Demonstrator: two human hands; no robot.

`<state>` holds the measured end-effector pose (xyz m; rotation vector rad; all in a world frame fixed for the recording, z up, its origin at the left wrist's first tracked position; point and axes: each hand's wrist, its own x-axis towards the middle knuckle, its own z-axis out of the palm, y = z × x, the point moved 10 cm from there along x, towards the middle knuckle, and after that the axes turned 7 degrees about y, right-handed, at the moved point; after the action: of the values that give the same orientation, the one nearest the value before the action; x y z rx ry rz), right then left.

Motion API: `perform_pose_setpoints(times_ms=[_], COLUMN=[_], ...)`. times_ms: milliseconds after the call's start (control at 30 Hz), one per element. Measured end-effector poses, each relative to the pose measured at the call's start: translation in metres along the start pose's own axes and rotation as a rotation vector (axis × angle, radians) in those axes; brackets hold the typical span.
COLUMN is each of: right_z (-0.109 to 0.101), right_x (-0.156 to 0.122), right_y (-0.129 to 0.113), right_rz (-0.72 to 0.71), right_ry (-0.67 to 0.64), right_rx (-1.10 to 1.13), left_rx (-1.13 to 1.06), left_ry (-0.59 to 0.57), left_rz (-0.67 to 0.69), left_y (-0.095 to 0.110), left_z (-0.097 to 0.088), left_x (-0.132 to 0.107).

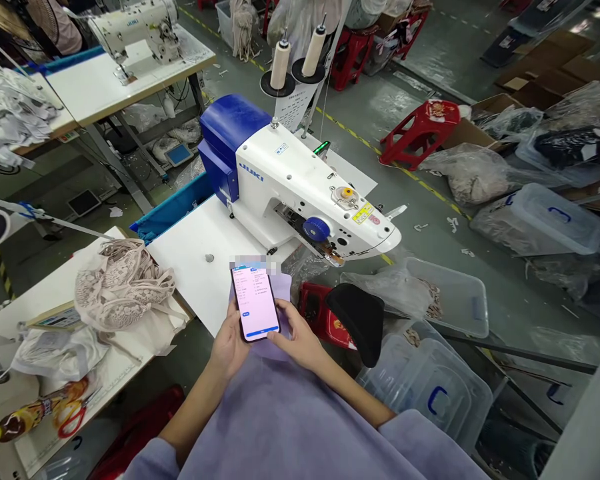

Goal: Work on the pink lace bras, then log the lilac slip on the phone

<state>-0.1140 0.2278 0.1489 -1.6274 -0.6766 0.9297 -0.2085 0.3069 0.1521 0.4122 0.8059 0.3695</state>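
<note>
A smartphone (256, 305) with a lit, mostly pink-white screen is held upright in front of my body. My left hand (229, 341) is closed around its left edge and lower corner. On the other side, my right hand (299, 338) grips the right edge, its thumb at the bottom of the screen. Small text and a blue bar show on the display, too fine to read. Just beyond the phone stands a white and blue JUKI sewing machine (290, 160) on a white table (190, 257).
Beige lace bras (123, 283) lie piled on the left table, near orange-handled scissors (73, 419) and a bottle (30, 417). Two thread cones (280, 65) stand behind the machine. Clear plastic bins (430, 387) and a red stool (420, 132) are to the right.
</note>
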Motion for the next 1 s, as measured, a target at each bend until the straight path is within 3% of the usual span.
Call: perform_pose_setpoints(times_ms=[233,367,467,667,767,900,1000], right_z=[-0.001,-0.009,-0.027,-0.080,-0.090,-0.093,-0.098], right_x=[0.001,0.001,-0.002,-0.013,-0.002,0.028,0.040], right_y=[0.006,0.009,0.026,0.070,0.056,0.003,-0.020], right_rz=[0.007,-0.073,-0.048,0.176,0.184,0.030,0.015], right_ry=[0.010,0.047,0.123,0.327,0.354,0.355,0.386], right_rx=[-0.007,0.042,0.076,0.035,0.062,0.051,-0.044], left_rx=[-0.066,-0.167,-0.195,-0.182,-0.090,0.063,0.151], left_ry=[0.031,0.002,-0.031,-0.129,-0.153,-0.155,-0.158], left_rz=[-0.014,-0.173,-0.254,-0.295,-0.339,-0.403,-0.380], left_y=[0.000,-0.012,-0.019,-0.023,-0.037,-0.065,-0.077], left_z=[-0.002,-0.002,-0.003,0.003,0.008,0.013,0.016], left_x=[0.006,0.013,0.019,0.028,0.029,0.026,0.025])
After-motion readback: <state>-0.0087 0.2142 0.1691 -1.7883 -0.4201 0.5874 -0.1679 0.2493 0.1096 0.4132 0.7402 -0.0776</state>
